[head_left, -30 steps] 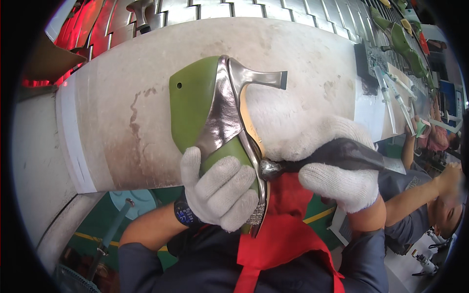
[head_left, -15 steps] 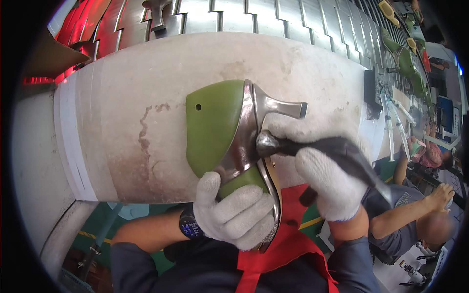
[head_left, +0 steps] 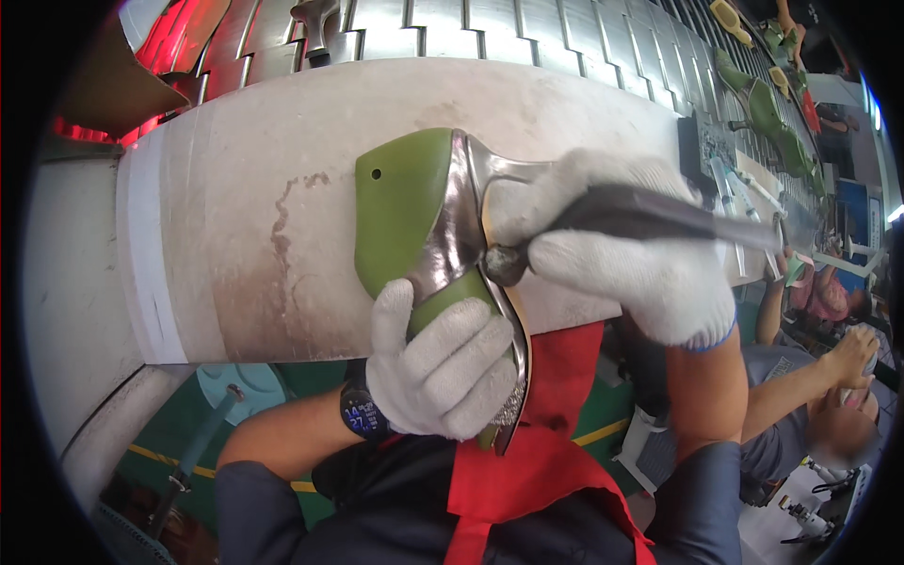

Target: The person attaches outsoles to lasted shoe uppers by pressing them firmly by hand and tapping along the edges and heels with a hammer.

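A high-heeled shoe in metallic bronze leather lies on its side, built on a green shoe last [head_left: 405, 202]. Its slim heel [head_left: 504, 168] points right, partly behind my right hand. My left hand [head_left: 441, 363], in a white knitted glove, wraps round the front part of the last at the table's near edge. Closed around a dark hammer [head_left: 640, 212] is my right hand [head_left: 640, 282], gloved the same way. The hammer's round face [head_left: 506, 266] is at the shoe's sole edge, near the arch; whether it touches I cannot tell. Motion blurs its tapered end, and my glove hides the grip.
Beyond the stained pale worktop [head_left: 311, 122] runs a slatted metal conveyor [head_left: 471, 38] carrying a loose heel [head_left: 318, 26]. More green lasts [head_left: 763, 108] lie at the far right, near syringe-like tubes [head_left: 730, 188]. A co-worker [head_left: 800, 395] sits at right. Brown board [head_left: 118, 80] overhangs the far left.
The hammer and my right hand have swung up and rightward, with the hammer's tapered end rising. My left hand and the shoe sit slightly higher in view, as the whole scene shifts a little.
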`<state>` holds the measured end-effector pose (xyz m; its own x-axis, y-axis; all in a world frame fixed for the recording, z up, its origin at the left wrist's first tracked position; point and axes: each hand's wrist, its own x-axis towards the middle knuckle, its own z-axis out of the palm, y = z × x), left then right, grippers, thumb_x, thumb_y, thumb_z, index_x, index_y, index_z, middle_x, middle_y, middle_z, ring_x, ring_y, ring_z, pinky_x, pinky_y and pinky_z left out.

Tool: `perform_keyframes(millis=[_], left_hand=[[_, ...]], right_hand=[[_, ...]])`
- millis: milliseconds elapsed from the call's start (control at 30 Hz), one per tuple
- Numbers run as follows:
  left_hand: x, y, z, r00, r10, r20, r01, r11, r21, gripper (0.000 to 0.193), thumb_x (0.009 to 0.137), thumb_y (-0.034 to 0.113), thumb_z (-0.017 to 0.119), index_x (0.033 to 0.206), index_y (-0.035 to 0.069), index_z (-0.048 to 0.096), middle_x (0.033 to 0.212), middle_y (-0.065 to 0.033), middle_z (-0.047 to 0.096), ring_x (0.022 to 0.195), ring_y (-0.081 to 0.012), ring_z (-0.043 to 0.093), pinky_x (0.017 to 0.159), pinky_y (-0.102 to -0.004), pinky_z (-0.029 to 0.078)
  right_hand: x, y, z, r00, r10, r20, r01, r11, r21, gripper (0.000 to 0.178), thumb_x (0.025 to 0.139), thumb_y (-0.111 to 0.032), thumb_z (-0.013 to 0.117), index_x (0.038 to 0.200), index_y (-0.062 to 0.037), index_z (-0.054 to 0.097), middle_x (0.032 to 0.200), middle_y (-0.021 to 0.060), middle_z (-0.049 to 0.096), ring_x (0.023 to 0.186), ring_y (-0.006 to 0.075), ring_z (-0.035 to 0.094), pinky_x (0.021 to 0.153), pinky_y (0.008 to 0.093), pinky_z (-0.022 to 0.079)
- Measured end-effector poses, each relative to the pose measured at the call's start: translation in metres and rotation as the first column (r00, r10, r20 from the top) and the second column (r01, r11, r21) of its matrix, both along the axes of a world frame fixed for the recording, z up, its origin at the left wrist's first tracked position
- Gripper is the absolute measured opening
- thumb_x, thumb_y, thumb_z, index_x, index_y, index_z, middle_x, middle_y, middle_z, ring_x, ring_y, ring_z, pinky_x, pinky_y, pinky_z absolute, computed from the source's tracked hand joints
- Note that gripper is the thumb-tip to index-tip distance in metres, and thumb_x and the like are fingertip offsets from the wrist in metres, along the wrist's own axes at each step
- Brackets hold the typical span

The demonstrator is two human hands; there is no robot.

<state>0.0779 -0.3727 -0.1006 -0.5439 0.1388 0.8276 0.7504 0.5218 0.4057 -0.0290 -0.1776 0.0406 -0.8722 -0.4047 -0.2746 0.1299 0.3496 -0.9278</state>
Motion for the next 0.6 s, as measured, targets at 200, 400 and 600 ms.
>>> perform_keyframes(millis=[200, 400, 600], left_hand=[[-0.003, -0.017, 0.005, 0.999, -0.034, -0.020, 0.027, 0.959, -0.284, 0.074, 0.094, 0.032, 0.087, 0.147, 0.002, 0.045, 0.139, -0.0192, 0.058, 0.135, -0.0419, 0.061, 0.128, -0.0760, 0.030], [-0.007, -0.011, -0.005, 0.996, -0.048, -0.074, 0.031, 0.976, -0.217, 0.082, 0.093, 0.035, 0.088, 0.153, 0.004, 0.041, 0.144, -0.0198, 0.055, 0.138, -0.0434, 0.059, 0.130, -0.0719, 0.030], [-0.004, -0.012, -0.005, 0.996, -0.061, -0.069, 0.047, 0.980, -0.195, 0.099, 0.090, 0.034, 0.091, 0.164, 0.003, 0.034, 0.149, -0.0212, 0.052, 0.142, -0.0449, 0.056, 0.129, -0.0744, 0.027]], right_hand=[[0.008, -0.003, 0.005, 0.905, 0.248, -0.345, -0.172, 0.956, 0.238, 0.016, 0.097, -0.007, 0.079, 0.111, 0.0003, 0.078, 0.102, 0.0071, 0.078, 0.094, 0.0141, 0.073, 0.086, 0.0318, 0.060], [0.054, 0.011, 0.002, 0.916, -0.295, 0.272, 0.339, 0.931, -0.134, 0.031, 0.101, -0.017, 0.071, 0.118, 0.0086, 0.074, 0.114, 0.0195, 0.080, 0.099, 0.0251, 0.079, 0.090, 0.0334, 0.063], [0.144, 0.019, 0.016, 0.853, -0.455, -0.254, 0.373, 0.874, -0.311, 0.039, 0.100, -0.014, 0.071, 0.128, 0.0128, 0.067, 0.118, 0.0264, 0.079, 0.110, 0.0362, 0.079, 0.102, 0.0464, 0.063]])
